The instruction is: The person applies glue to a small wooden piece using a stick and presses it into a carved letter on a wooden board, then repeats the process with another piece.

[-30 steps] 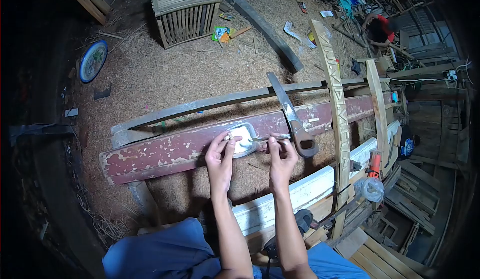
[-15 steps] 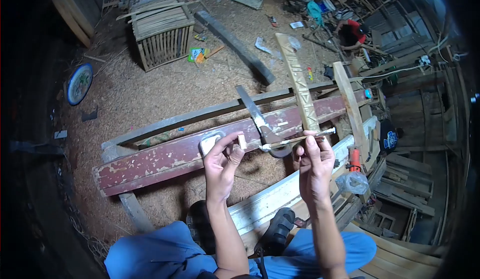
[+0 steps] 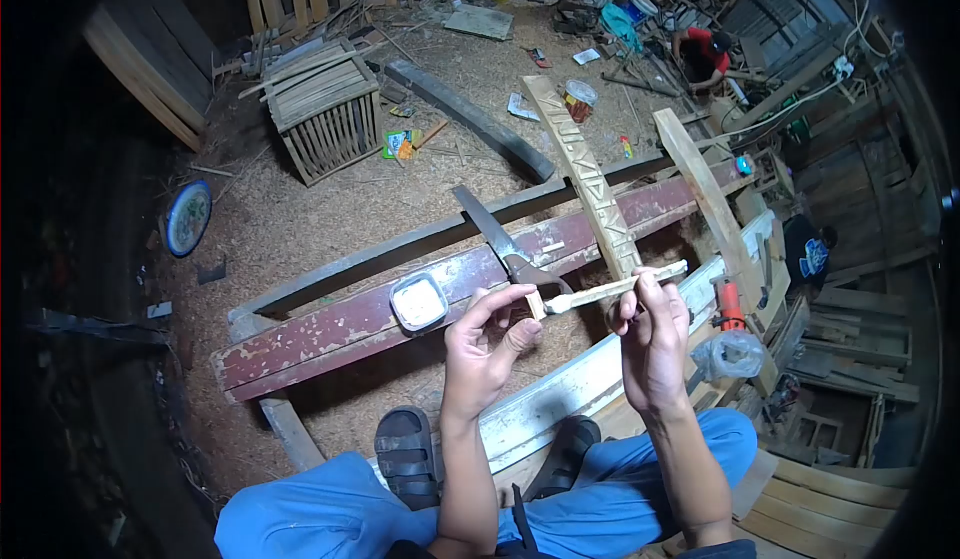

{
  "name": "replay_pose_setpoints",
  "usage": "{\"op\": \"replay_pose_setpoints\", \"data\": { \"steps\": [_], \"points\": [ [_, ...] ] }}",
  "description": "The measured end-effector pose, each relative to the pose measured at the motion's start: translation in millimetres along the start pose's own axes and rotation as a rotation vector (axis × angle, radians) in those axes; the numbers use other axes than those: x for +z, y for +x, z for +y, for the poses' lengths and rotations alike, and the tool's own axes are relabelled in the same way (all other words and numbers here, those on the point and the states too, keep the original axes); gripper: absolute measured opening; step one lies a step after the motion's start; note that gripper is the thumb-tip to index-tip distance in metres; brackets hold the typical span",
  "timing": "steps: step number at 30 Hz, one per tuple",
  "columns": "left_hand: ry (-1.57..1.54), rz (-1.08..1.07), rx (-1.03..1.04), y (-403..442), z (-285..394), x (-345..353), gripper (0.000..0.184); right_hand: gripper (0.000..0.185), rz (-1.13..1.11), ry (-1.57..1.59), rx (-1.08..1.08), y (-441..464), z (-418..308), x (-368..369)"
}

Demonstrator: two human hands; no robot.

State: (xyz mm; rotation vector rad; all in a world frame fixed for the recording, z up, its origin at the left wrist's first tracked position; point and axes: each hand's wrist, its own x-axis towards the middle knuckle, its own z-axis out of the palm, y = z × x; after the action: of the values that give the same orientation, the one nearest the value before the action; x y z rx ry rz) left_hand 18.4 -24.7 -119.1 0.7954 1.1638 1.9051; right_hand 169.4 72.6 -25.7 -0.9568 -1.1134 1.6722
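My left hand (image 3: 482, 361) pinches a small wooden piece (image 3: 536, 306) between thumb and fingertips. In my right hand (image 3: 656, 344) is a thin stick (image 3: 598, 294), held near its far end. The stick's whitish tip points left and meets, or nearly meets, the small piece's edge. Left of my hands, an open tub of white paste (image 3: 419, 303) rests on the worn maroon plank (image 3: 310, 344). A handsaw (image 3: 487, 222) lies across that plank behind my hands. Beyond my right hand extends a long board with carved or raised angular shapes (image 3: 590, 181).
A plain board (image 3: 705, 184) crosses the bench at right. Nearby are a red-orange tool (image 3: 731, 304) and a plastic bag (image 3: 728, 356). A white plank (image 3: 555, 399) runs before my knees. A slatted crate (image 3: 325, 114) stands behind; a person in red (image 3: 703, 59) crouches far right.
The small piece and the stick's tip have come together as my left hand moved right. The view has shifted, and the white tub now shows fully.
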Motion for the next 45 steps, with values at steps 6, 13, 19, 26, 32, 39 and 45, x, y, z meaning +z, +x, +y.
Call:
{"op": "replay_pose_setpoints", "data": {
  "steps": [6, 13, 19, 26, 32, 39, 45],
  "points": [
    [-0.098, -0.005, -0.087, -9.1, -5.3, 32.8, 0.035, 0.023, 0.031, -0.014, -0.081, -9.3, -11.8, -10.4],
    [-0.144, -0.048, -0.073, -5.9, -4.8, 49.7, 0.036, 0.020, 0.027, -0.017, -0.096, -13.0, -16.5, -23.5],
    [-0.217, -0.036, -0.058, -1.9, 0.1, 47.0, 0.039, 0.019, 0.008, 0.069, -0.065, -8.5, -10.8, -25.7],
    [-0.153, -0.082, -0.019, -1.4, 0.4, 37.0, 0.042, 0.016, 0.002, 0.114, 0.050, -7.7, -8.4, -19.6],
    [-0.150, -0.090, 0.007, -2.2, 4.9, 37.7, 0.040, 0.016, 0.007, 0.023, -0.010, -6.2, -8.6, -25.8],
    [-0.202, -0.061, -0.036, -4.3, 10.9, 37.4, 0.040, 0.018, 0.016, -0.001, -0.046, -10.9, -11.9, -23.7],
    [-0.177, -0.056, 0.008, -5.3, 9.7, 34.2, 0.041, 0.017, -0.016, -0.119, -0.187, -19.5, -20.1, -17.6]
  ]
}}
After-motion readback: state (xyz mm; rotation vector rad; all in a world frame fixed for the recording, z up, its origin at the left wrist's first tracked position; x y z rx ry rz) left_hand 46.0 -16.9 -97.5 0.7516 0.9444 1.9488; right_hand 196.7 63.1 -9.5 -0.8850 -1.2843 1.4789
